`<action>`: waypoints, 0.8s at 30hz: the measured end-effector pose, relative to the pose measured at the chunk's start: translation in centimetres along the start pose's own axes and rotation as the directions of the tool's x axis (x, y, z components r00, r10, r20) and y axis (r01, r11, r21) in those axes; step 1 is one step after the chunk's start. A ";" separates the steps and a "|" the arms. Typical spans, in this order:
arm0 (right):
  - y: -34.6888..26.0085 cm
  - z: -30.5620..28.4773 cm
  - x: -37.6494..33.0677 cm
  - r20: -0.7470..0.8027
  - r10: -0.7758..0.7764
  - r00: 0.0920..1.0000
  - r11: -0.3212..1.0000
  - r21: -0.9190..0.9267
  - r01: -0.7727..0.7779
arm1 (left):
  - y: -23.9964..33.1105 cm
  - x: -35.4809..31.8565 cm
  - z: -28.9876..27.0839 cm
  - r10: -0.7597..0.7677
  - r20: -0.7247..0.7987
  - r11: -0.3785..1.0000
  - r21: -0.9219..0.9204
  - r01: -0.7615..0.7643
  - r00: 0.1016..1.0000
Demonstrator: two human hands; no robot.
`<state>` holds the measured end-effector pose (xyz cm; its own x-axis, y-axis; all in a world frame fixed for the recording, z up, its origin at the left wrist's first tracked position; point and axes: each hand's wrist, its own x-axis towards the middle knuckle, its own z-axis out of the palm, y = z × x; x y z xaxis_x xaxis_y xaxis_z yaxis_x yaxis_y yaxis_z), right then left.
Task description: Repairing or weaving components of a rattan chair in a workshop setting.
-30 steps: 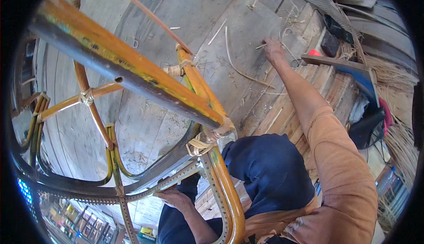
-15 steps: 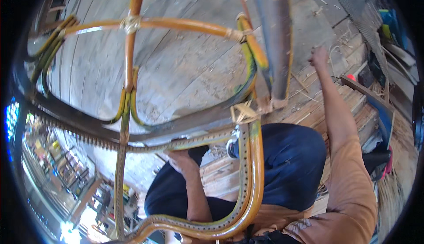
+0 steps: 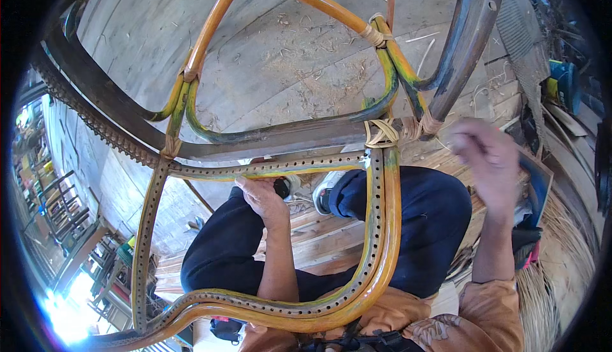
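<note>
A rattan chair frame of glossy yellow-brown poles, with rows of drilled holes along its inner edges, stands tilted over my lap. My left hand grips its holed crossrail from below, thumb showing at the rail and the other fingers partly hidden behind it. To the right, my right hand is raised and blurred, fingers curled together beside the wrapped joint. A thin cane strip runs from that joint toward these fingers; its far end is lost in the blur. A crossed cane binding covers the neighbouring corner.
Cane scraps litter the plank floor. A bundle of pale cane strands lies at the right, near a blue-sided board. Several wooden chair frames stand at the far left. My knees are under the frame.
My right hand has come back from far out at the right, closer to the joint and to me. The chair frame has shifted in view; my left hand stays at the crossrail.
</note>
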<state>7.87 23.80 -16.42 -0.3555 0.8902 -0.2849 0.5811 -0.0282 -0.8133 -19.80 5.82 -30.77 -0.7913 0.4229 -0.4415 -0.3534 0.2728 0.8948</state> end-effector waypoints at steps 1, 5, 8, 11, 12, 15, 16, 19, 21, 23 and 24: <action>-0.6 1.9 0.8 0.094 -0.131 0.987 0.983 -0.115 0.142 | 0.3 0.2 -0.9 0.020 0.005 1.000 -0.005 -0.020 1.000; -1.6 4.4 2.6 0.333 -0.212 0.919 0.923 -0.242 0.300 | 0.2 0.1 -0.5 -0.017 0.060 1.000 -0.018 0.018 0.998; -1.5 5.2 2.9 0.453 -0.246 0.857 0.874 -0.278 0.398 | 0.3 -0.4 1.0 -0.001 -0.005 0.998 -0.064 0.000 1.000; -2.3 5.9 3.2 0.489 -0.208 0.847 0.875 -0.293 0.384 | 0.1 -0.2 0.2 0.002 -0.010 0.998 -0.063 -0.002 1.000; -2.6 6.2 3.4 0.515 -0.186 0.837 0.871 -0.308 0.383 | 0.2 -0.1 -0.2 0.003 -0.021 0.998 -0.063 -0.004 1.000; -2.4 6.4 3.4 0.550 -0.173 0.817 0.822 -0.376 0.427 | -0.5 -0.1 0.0 0.003 0.026 0.996 -0.084 -0.001 1.000; -2.4 6.6 3.3 0.551 -0.165 0.818 0.821 -0.382 0.423 | -0.7 -0.1 0.1 0.017 0.025 0.998 -0.066 -0.015 1.000; -2.9 7.5 3.3 0.489 -0.203 0.849 0.811 -0.402 0.425 | -0.5 0.2 -0.8 0.012 0.010 1.000 -0.002 -0.012 1.000; -2.9 7.7 3.3 0.499 -0.172 0.850 0.806 -0.424 0.412 | -0.9 0.1 -1.0 -0.018 0.009 0.999 0.036 0.018 1.000; -3.1 7.9 3.3 0.496 -0.196 0.846 0.776 -0.449 0.443 | -0.3 0.0 -0.4 0.011 0.005 0.999 -0.043 -0.011 1.000; -3.3 8.1 3.3 0.496 -0.223 0.839 0.744 -0.469 0.476 | -0.2 0.0 -0.3 0.010 0.005 0.999 -0.041 -0.010 1.000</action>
<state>-1.17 23.15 -18.79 -0.7913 0.5274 -0.3094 0.6069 0.6159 -0.5024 -19.86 5.54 -30.92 -0.7922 0.4303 -0.4328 -0.3656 0.2332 0.9011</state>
